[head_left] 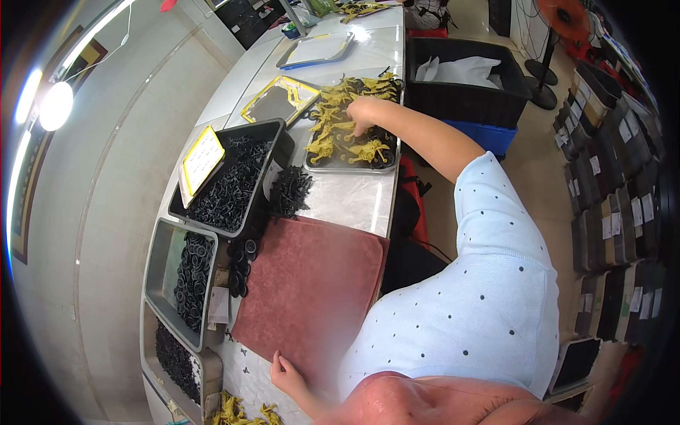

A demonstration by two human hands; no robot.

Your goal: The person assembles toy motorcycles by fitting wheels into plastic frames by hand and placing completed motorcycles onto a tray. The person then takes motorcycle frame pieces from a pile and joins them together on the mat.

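My right arm stretches to the far side, where my right hand [366,115] is bent down over a metal tray [347,169]. Its fingers close on a yellow plastic toy part, mostly covered by the hand. Several yellow toy parts with black wheels [368,151] fill the tray around it. Close to me, my left hand [287,377] lies by the near left edge of a reddish-brown cloth mat [304,283]. Its fingers are loosely bent and slightly apart, with nothing visible in them. More yellow parts [237,411] lie beside that hand at the lower edge.
Along the left stand bins of small black parts [225,185], black wheels [191,283] and tiny black pieces [177,361]. Loose black parts [290,191] and wheels [242,265] lie beside the mat. A black crate [460,106] stands right of the table; shelved boxes [616,177] line the right side.
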